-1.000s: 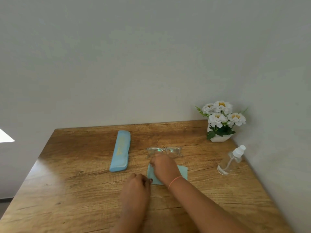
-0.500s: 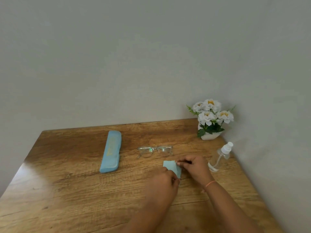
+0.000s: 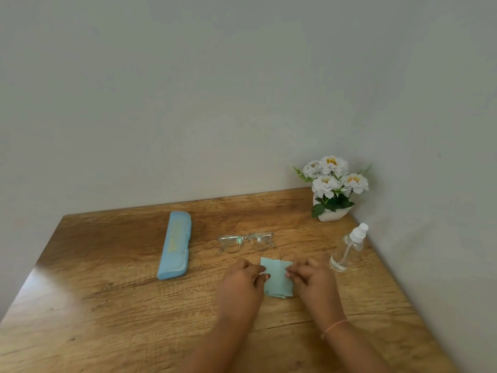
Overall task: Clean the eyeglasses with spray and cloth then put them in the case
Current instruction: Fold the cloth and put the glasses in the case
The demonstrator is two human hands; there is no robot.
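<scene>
A small light-blue cloth (image 3: pixel 277 281) lies on the wooden table (image 3: pixel 107 305), pinched at its left edge by my left hand (image 3: pixel 243 282) and at its right edge by my right hand (image 3: pixel 312 279). Clear-framed eyeglasses (image 3: pixel 245 242) rest on the table just behind the cloth, untouched. A closed light-blue glasses case (image 3: pixel 175 244) lies to their left, lengthwise. A clear spray bottle (image 3: pixel 348 249) with a white nozzle stands right of my right hand.
A white pot of white flowers (image 3: pixel 332 188) sits in the back right corner against the wall. The wall runs close along the table's right and far edges.
The cloth went from being covered by my right hand to folded small between both hands, and now it is spread wider with one hand on each side.
</scene>
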